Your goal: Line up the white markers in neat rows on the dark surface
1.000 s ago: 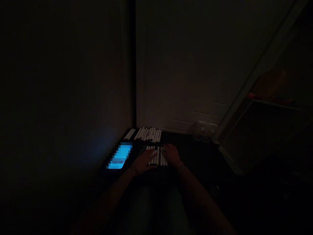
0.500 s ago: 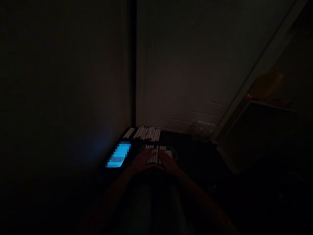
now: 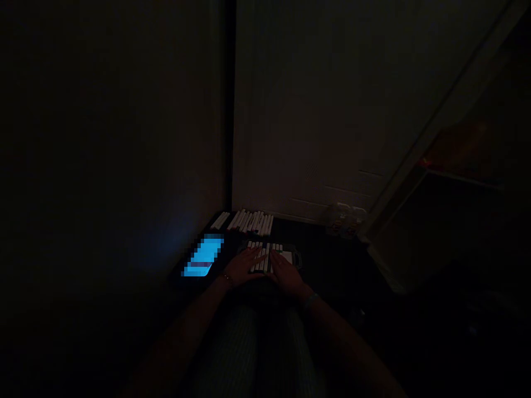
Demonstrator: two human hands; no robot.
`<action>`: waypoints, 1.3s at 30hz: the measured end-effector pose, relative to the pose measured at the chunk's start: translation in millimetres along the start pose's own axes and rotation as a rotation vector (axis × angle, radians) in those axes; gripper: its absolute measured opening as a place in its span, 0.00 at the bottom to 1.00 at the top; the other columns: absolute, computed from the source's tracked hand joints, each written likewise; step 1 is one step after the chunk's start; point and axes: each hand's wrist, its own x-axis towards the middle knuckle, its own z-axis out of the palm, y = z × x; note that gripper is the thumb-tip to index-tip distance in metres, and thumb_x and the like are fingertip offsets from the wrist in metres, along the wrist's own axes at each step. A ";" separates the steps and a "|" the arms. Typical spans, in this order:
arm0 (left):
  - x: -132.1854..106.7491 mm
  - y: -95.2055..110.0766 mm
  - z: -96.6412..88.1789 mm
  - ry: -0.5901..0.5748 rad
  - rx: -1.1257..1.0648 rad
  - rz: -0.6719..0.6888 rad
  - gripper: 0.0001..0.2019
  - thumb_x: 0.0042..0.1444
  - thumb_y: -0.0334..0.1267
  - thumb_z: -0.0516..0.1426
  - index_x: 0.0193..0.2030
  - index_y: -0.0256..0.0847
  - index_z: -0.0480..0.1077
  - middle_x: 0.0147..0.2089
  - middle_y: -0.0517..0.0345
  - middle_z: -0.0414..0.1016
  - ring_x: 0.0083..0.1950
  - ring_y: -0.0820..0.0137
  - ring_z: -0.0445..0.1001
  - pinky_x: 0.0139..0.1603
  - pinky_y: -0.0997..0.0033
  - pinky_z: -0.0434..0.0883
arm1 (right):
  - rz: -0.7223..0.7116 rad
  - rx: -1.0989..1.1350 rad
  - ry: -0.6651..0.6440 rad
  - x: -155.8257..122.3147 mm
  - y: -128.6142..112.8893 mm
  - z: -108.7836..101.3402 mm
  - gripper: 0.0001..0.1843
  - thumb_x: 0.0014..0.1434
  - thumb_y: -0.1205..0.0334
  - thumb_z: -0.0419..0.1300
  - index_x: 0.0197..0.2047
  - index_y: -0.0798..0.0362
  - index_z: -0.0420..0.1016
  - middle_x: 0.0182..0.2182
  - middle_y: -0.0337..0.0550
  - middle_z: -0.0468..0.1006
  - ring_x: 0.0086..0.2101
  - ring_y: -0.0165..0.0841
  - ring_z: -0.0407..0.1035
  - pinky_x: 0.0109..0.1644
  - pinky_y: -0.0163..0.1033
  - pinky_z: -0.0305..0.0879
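- Nearest the camera, the person's lap and forearms run forward into a very dark corner of a room; a band shows at each wrist.
- The left hand [image 3: 244, 267] lies flat on the near end of a tray of markers [image 3: 267, 256], fingers spread and loosely straight, gripping nothing that can be made out.
- The right hand [image 3: 286, 272] rests on the same tray just beside it, fingers extended over the pale barrels; whether any marker is pinched under them is too dim to tell.
- The tray sits on the dark floor straight ahead of the knees, and looks partly filled, with a free stretch at its right end.
- To its left, a glowing phone [image 3: 203, 257] lies face up.
- Beyond the tray, a loose row of markers [image 3: 248, 221] lies against the wall, outside the tray, so sorting seems only partway done.
- Farther right, two small bottles [image 3: 345, 220] stand near a shelf [image 3: 452, 182].
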 end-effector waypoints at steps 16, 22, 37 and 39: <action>-0.7 -1.0 -0.1 -0.053 0.006 0.002 0.28 0.55 0.55 0.48 0.61 0.50 0.54 0.65 0.57 0.53 0.64 0.66 0.53 0.62 0.62 0.56 | 0.044 0.039 -0.001 -1.5 -6.2 -7.1 0.30 0.61 0.52 0.48 0.62 0.56 0.52 0.61 0.50 0.54 0.60 0.37 0.49 0.62 0.45 0.52; -0.7 1.5 -2.0 -0.004 -0.017 0.002 0.27 0.54 0.55 0.50 0.59 0.48 0.59 0.61 0.55 0.60 0.61 0.65 0.60 0.59 0.63 0.60 | 0.057 0.064 0.021 -0.4 -11.0 -13.7 0.30 0.60 0.54 0.50 0.63 0.50 0.50 0.59 0.46 0.58 0.58 0.34 0.54 0.60 0.43 0.54; 1.0 5.0 -4.2 0.048 0.019 0.021 0.31 0.53 0.54 0.51 0.61 0.42 0.56 0.61 0.51 0.60 0.61 0.62 0.58 0.61 0.58 0.56 | 0.171 -0.055 0.143 -3.2 -4.9 -3.1 0.39 0.55 0.43 0.52 0.62 0.59 0.51 0.60 0.55 0.55 0.60 0.42 0.48 0.62 0.51 0.46; 0.8 3.8 -2.8 0.033 0.015 0.026 0.29 0.54 0.53 0.51 0.60 0.43 0.58 0.62 0.53 0.59 0.62 0.63 0.57 0.62 0.58 0.56 | 0.183 -0.065 0.136 -4.4 -3.4 0.5 0.38 0.56 0.42 0.50 0.62 0.59 0.53 0.59 0.54 0.57 0.60 0.42 0.48 0.62 0.51 0.45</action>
